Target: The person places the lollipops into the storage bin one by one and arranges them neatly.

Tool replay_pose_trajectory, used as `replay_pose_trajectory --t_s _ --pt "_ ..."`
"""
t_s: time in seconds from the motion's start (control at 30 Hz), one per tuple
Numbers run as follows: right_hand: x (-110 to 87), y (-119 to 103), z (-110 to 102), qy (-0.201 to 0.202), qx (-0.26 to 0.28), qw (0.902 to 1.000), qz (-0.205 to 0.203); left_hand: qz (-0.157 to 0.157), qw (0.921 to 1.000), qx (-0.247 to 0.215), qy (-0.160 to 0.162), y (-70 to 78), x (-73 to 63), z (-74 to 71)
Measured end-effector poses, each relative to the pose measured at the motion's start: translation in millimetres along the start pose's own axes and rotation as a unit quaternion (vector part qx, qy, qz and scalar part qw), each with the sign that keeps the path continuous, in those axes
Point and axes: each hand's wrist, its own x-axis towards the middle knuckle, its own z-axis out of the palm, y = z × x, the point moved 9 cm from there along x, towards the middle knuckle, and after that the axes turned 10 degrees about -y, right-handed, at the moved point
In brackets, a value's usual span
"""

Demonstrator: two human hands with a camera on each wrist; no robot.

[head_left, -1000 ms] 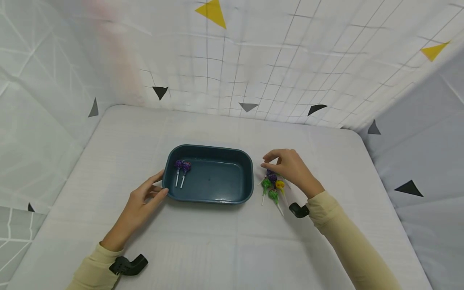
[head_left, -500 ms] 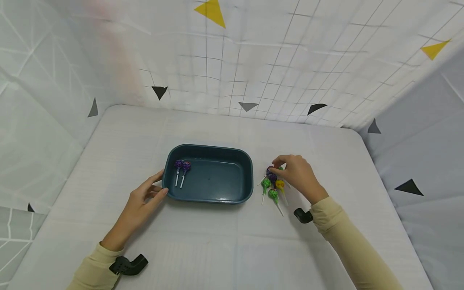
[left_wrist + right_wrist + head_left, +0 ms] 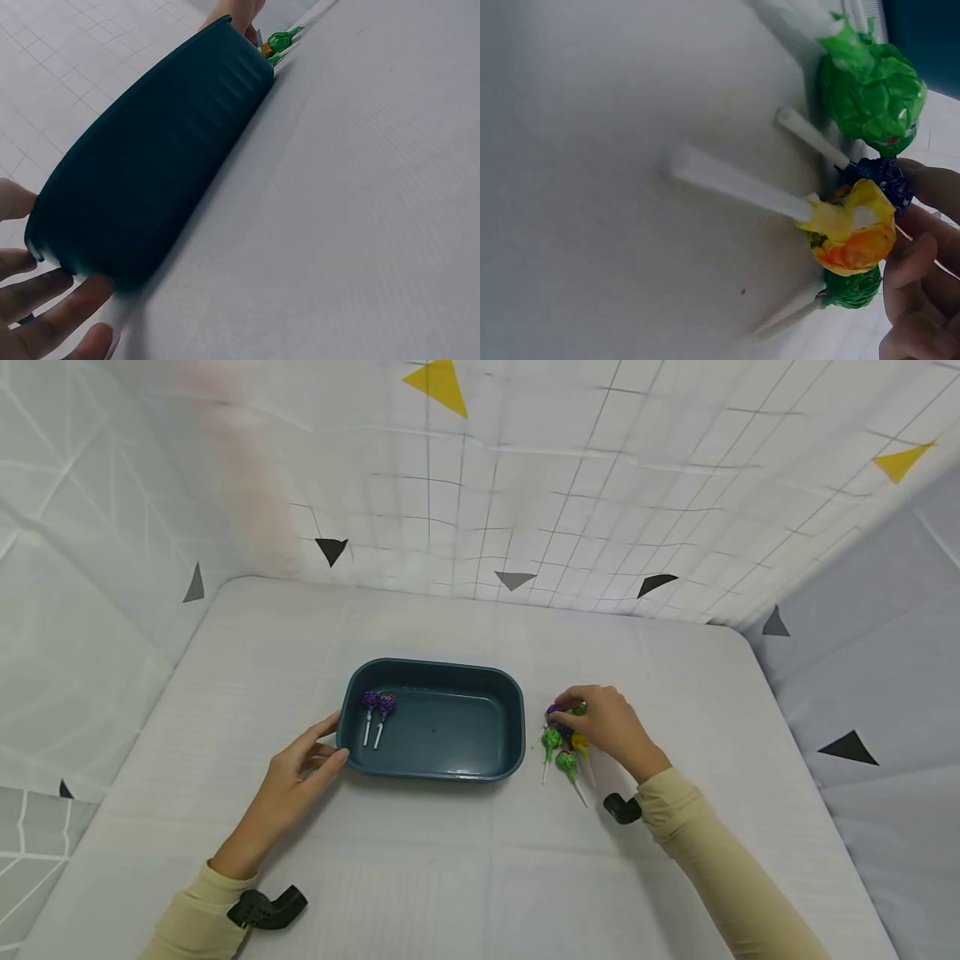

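A dark teal plastic tray [image 3: 435, 776] stands on the white table, with two purple-wrapped lollipops [image 3: 378, 702] lying in its left part. My left hand [image 3: 296, 781] rests against the tray's left end, thumb at the near corner; in the left wrist view its fingers [image 3: 71, 311] touch the outer wall. Right of the tray, my right hand [image 3: 611, 722] pinches a purple lollipop [image 3: 553, 710] between thumb and forefinger. Around it lie green lollipops [image 3: 567, 763] and a yellow lollipop [image 3: 855, 236]. A dark blue lollipop [image 3: 881, 178] shows close to the right fingertips. The hand partly covers the pile.
The white table [image 3: 420, 877] has rounded far corners. White sheets with grid lines and black, grey and yellow triangles [image 3: 442, 387] hang behind and at both sides. Black wrist devices [image 3: 267, 908] sit on both sleeves.
My right hand has lowered from above the lollipop pile and closed its thumb and forefinger on a purple lollipop, which has shifted slightly left. The left hand and tray have stayed put.
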Motion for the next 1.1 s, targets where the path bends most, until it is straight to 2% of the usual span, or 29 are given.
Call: replay_pose_trajectory --t_s 0.23,0.57,1.1 --pt "5.3 0.7 5.3 -0.029 0.043 0.9986 -0.013 -0.007 1.0000 0.006 -0.001 -3.3 -0.2 0.5" --pt "10.4 -2.6 7.2 -0.030 0.046 0.9974 -0.045 -0.004 1.0000 0.007 0.001 -0.3 0.0 -0.1" --pt "8.4 -8.7 -0.5 -0.044 0.065 0.9950 -0.062 0.003 1.0000 0.004 0.003 0.8 0.3 -0.8"
